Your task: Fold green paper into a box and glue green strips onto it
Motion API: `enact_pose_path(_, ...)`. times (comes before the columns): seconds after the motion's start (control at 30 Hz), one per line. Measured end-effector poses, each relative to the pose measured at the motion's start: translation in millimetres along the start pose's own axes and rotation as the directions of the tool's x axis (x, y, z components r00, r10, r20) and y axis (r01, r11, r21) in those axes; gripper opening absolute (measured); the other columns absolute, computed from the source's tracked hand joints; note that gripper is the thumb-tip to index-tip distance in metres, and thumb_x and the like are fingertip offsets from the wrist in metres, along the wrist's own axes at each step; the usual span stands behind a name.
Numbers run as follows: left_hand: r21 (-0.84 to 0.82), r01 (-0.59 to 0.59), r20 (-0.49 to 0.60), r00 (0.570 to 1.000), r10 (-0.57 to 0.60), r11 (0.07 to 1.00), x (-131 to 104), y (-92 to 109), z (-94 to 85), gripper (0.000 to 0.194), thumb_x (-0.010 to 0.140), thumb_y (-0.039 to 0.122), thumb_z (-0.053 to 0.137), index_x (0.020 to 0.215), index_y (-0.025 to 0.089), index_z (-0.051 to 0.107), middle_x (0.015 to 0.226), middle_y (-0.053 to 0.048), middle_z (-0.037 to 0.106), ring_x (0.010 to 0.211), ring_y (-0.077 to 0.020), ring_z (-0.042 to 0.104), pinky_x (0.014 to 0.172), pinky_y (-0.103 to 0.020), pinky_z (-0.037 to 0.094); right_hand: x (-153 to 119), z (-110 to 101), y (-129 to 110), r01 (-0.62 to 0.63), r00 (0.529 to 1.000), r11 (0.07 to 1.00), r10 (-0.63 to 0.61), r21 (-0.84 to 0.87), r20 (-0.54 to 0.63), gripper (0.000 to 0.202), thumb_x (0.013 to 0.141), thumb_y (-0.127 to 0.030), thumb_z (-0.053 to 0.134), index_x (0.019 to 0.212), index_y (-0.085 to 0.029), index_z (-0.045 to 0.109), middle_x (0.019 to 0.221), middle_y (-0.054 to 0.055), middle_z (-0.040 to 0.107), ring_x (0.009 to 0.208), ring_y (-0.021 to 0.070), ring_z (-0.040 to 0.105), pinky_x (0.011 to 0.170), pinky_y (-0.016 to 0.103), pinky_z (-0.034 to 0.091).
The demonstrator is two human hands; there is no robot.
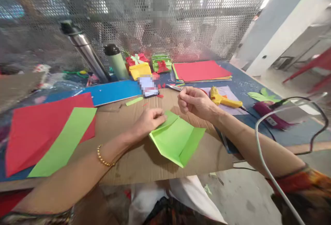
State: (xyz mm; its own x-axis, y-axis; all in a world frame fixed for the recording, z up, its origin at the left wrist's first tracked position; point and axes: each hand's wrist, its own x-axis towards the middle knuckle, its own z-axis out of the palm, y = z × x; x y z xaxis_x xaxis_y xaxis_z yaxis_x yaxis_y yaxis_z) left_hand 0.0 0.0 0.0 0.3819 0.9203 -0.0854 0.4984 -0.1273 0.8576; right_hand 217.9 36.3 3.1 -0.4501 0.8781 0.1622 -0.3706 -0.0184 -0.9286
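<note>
A folded light-green paper (pixel 176 138) with raised flaps, like a partly shaped box, is tilted above the cardboard sheet (pixel 119 163). My left hand (pixel 150 121) pinches its far left edge between thumb and fingers. Just beyond the paper, my right hand (pixel 192 102) is raised and closed, fingertips together; whether anything is in them I cannot make out. Behind that hand a pair of scissors (pixel 173 87) shows its blades, the rest mostly hidden. To the right, a yellow glue gun (pixel 224 99) rests on a pale sheet.
Red paper (pixel 43 125) and a green strip (pixel 64 145) lie left. At the back stand a phone (pixel 148 86), small paper boxes (pixel 161 63), a steel bottle (pixel 86 50), a green bottle (pixel 116 61) and a red paper stack (pixel 201 70). A white cable (pixel 258 142) crosses the right side.
</note>
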Motion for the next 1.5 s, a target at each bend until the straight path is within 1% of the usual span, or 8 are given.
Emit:
enact_pose_path(0.23, -0.021, -0.033, 0.009, 0.999, 0.033, 0.999, 3, 0, -1.6, 0.035, 0.075, 0.053, 0.056, 0.065, 0.02, 0.049, 0.066, 0.001, 0.048, 0.064, -0.0139, 0.046, 0.057, -0.027, 0.033, -3, 0, -2, -0.041, 0.999, 0.999, 0.04, 0.029, 0.029, 0.036, 0.078, -0.039, 0.088, 0.08, -0.017, 0.06, 0.061, -0.006, 0.059, 0.048, 0.0061, 0.053, 0.048, 0.02, 0.042)
enact_pose_path(0.43, -0.067, -0.025, 0.001, 1.0, 0.026, 0.997, 4, -1, -0.1, 0.035, 0.073, 0.053, 0.058, 0.065, 0.02, 0.048, 0.065, 0.002, 0.048, 0.063, -0.0137, 0.047, 0.056, -0.026, 0.033, -1, 0, -3, -0.046, 0.998, 0.999, 0.047, -0.02, 0.045, 0.016, 0.086, -0.028, 0.074, 0.088, -0.017, 0.062, 0.064, -0.006, 0.059, 0.049, 0.0068, 0.053, 0.05, 0.021, 0.043)
enact_pose_path(0.63, -0.087, -0.026, -0.017, 1.0, 0.025, 0.996, 4, 1, -0.9, 0.036, 0.07, 0.053, 0.06, 0.065, 0.019, 0.051, 0.064, 0.003, 0.047, 0.061, -0.0125, 0.045, 0.056, -0.026, 0.033, 1, -1, -5, -0.031, 0.997, 0.999, 0.034, -0.044, 0.063, 0.008, 0.081, -0.016, 0.065, 0.088, -0.016, 0.062, 0.062, -0.006, 0.058, 0.049, 0.0067, 0.053, 0.049, 0.019, 0.043)
enact_pose_path(0.73, -0.128, -0.018, 0.001, 1.0, 0.019, 0.992, 3, 3, -0.6, 0.037, 0.068, 0.055, 0.061, 0.067, 0.019, 0.053, 0.064, 0.003, 0.049, 0.061, -0.0122, 0.045, 0.056, -0.026, 0.033, 2, 0, -5, -0.042, 0.996, 0.998, 0.046, -0.051, 0.082, 0.008, 0.08, -0.019, 0.069, 0.083, -0.016, 0.062, 0.062, -0.005, 0.06, 0.049, 0.0071, 0.055, 0.048, 0.019, 0.045)
enact_pose_path(0.97, -0.138, -0.015, 0.001, 1.0, 0.015, 0.99, 5, 0, -0.9, 0.039, 0.069, 0.054, 0.066, 0.064, 0.019, 0.05, 0.063, 0.002, 0.05, 0.06, -0.0126, 0.046, 0.056, -0.026, 0.034, -3, 5, -6, -0.032, 0.99, 0.999, 0.033, -0.008, 0.136, 0.032, 0.082, -0.039, 0.085, 0.087, -0.016, 0.064, 0.062, -0.005, 0.064, 0.045, 0.0078, 0.058, 0.042, 0.019, 0.048)
enact_pose_path(1.2, -0.138, -0.028, 0.025, 0.999, 0.032, 0.99, 7, -5, -1.5, 0.039, 0.073, 0.054, 0.068, 0.066, 0.019, 0.053, 0.064, 0.002, 0.052, 0.06, -0.013, 0.049, 0.056, -0.026, 0.035, -6, 5, -6, 0.017, 0.988, 0.999, -0.011, -0.043, 0.154, 0.041, 0.081, -0.049, 0.085, 0.077, -0.016, 0.062, 0.054, -0.006, 0.062, 0.039, 0.0067, 0.055, 0.039, 0.018, 0.046)
enact_pose_path(1.37, -0.109, -0.042, 0.02, 0.999, 0.044, 0.993, 10, -8, -0.9, 0.038, 0.074, 0.051, 0.067, 0.064, 0.019, 0.049, 0.061, 0.003, 0.049, 0.059, -0.0121, 0.046, 0.055, -0.025, 0.034, -1, 7, -5, 0.032, 0.994, 0.996, -0.023, -0.084, 0.108, 0.035, 0.083, -0.046, 0.083, 0.083, -0.016, 0.065, 0.058, -0.005, 0.063, 0.041, 0.0066, 0.054, 0.041, 0.019, 0.046)
enact_pose_path(1.5, -0.05, -0.085, -0.009, 0.996, 0.085, 0.995, 11, -8, -0.5, 0.038, 0.076, 0.045, 0.067, 0.059, 0.019, 0.045, 0.058, 0.005, 0.042, 0.058, -0.0104, 0.04, 0.054, -0.024, 0.029, 1, 6, -4, 0.058, 0.997, 0.976, -0.045, -0.21, 0.065, 0.016, 0.086, -0.03, 0.073, 0.087, -0.016, 0.065, 0.06, -0.006, 0.062, 0.041, 0.0052, 0.05, 0.04, 0.018, 0.039)
